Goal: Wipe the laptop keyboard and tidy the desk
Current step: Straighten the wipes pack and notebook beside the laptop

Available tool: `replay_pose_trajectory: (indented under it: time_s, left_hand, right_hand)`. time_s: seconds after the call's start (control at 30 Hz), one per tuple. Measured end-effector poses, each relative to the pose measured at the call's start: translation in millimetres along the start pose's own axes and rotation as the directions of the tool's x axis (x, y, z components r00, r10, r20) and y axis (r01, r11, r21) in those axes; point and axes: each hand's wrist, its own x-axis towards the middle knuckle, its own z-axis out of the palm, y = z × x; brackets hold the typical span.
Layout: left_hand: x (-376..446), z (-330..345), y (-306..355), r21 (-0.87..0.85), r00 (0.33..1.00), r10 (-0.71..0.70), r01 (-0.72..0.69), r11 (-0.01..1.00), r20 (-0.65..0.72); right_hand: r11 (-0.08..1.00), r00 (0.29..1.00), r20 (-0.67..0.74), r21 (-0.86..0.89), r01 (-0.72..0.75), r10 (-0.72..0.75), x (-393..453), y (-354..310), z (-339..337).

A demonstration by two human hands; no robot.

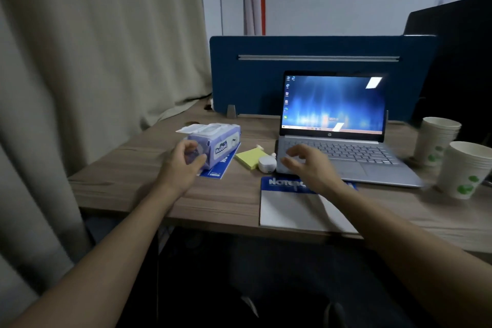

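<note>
A silver laptop (354, 162) stands open on the wooden desk (127, 168), its screen lit blue. To its left lies a purple pack of wet wipes (221, 144) with its lid flipped up, resting on a blue notepad (218, 168). My left hand (183, 165) grips the near end of the pack. My right hand (311, 168) hovers with fingers spread over the laptop's left front corner, holding nothing. A yellow sticky-note pad (249, 157) and a small white earbud case (267, 164) lie between pack and laptop.
A white notepad with a blue header (290, 210) lies at the desk's front edge. Two stacks of paper cups (436, 141) (466, 170) stand right of the laptop. A blue divider panel (253, 77) closes the back. A beige curtain (93, 61) hangs at left.
</note>
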Motion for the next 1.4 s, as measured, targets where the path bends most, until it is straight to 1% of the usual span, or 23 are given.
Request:
replay_pose_trajectory:
  time_s: [0.1, 0.17, 0.27, 0.33, 0.4, 0.43, 0.47, 0.53, 0.6, 0.67, 0.73, 0.83, 0.97, 1.07, 1.13, 1.23, 1.3, 1.33, 1.4]
  left_hand:
    - [24, -5, -13, 0.18, 0.998, -0.055, 0.06, 0.982, -0.034]
    - [39, -5, -22, 0.232, 0.997, -0.076, 0.076, 0.97, -0.01]
    - [58, 1, -31, 0.174, 0.992, -0.126, 0.126, 0.977, -0.012]
    - [70, 7, -31, 0.065, 0.992, -0.118, 0.12, 0.991, -0.032]
    - [75, 12, -26, -0.063, 0.998, -0.041, 0.037, 0.997, -0.054]
    - [78, 15, -25, -0.103, 0.997, 0.017, -0.025, 0.994, -0.073]
    - [77, 16, -23, -0.106, 0.994, 0.074, -0.082, 0.991, -0.084]
    - [78, 20, -21, -0.003, 0.986, 0.156, -0.157, 0.988, -0.065]
    - [78, 24, -17, 0.157, 0.977, 0.214, -0.212, 0.965, 0.006]
    - [77, 28, -14, 0.323, 0.952, 0.293, -0.307, 0.895, 0.092]
    - [76, 32, -13, 0.428, 0.935, 0.328, -0.353, 0.832, 0.133]
    - [74, 32, -14, 0.463, 0.945, 0.297, -0.325, 0.824, 0.135]
    - [71, 31, -15, 0.475, 0.944, 0.296, -0.331, 0.816, 0.149]
    - [68, 33, -15, 0.5, 0.952, 0.268, -0.306, 0.81, 0.148]
    - [65, 36, -19, 0.551, 0.968, 0.215, -0.249, 0.797, 0.127]
    - [58, 39, -23, 0.552, 0.997, 0.069, -0.067, 0.831, 0.016]
    - [59, 40, -23, 0.545, 0.999, -0.021, 0.032, 0.838, -0.026]
    - [60, 39, -22, 0.542, 0.999, -0.039, 0.053, 0.839, -0.037]
    - [63, 39, -22, 0.508, 0.998, -0.029, 0.052, 0.859, -0.053]
  right_hand:
    - [0.999, 1.0, 0.022, -0.031, 0.023, -0.023, 25, -10, 19]
    - [0.997, 0.998, 0.049, -0.064, 0.039, -0.036, 39, -14, 30]
    - [0.994, 0.996, 0.077, -0.096, 0.055, -0.047, 58, -17, 42]
    - [0.996, 0.996, 0.08, -0.079, 0.047, -0.041, 69, -19, 49]
    - [0.998, 0.997, 0.064, -0.042, 0.049, -0.046, 76, -20, 54]
    - [0.998, 0.997, 0.057, -0.033, 0.056, -0.054, 81, -20, 57]
    - [0.997, 0.997, 0.051, -0.03, 0.067, -0.065, 81, -21, 59]
    - [0.996, 0.996, 0.035, -0.032, 0.079, -0.078, 85, -19, 64]
    - [0.997, 0.997, 0.018, -0.025, 0.079, -0.079, 86, -15, 68]
    - [0.997, 0.996, 0.018, -0.005, 0.082, -0.082, 87, -10, 70]
    - [0.996, 0.995, 0.041, 0.008, 0.09, -0.09, 87, -8, 70]
    - [0.993, 0.99, 0.078, 0.007, 0.117, -0.117, 85, -5, 68]
    - [0.994, 0.984, 0.142, -0.002, 0.106, -0.105, 82, -3, 65]
    - [0.993, 0.983, 0.152, -0.038, 0.107, -0.1, 78, -5, 64]
    - [0.994, 0.984, 0.147, -0.038, 0.104, -0.097, 77, -5, 63]
    - [0.995, 0.985, 0.145, -0.025, 0.096, -0.092, 75, -4, 61]
    - [0.996, 0.986, 0.141, -0.017, 0.092, -0.088, 73, -4, 61]
    - [0.996, 0.987, 0.136, -0.01, 0.091, -0.088, 73, -4, 61]
    - [0.996, 0.988, 0.127, 0.006, 0.084, -0.084, 73, -4, 61]
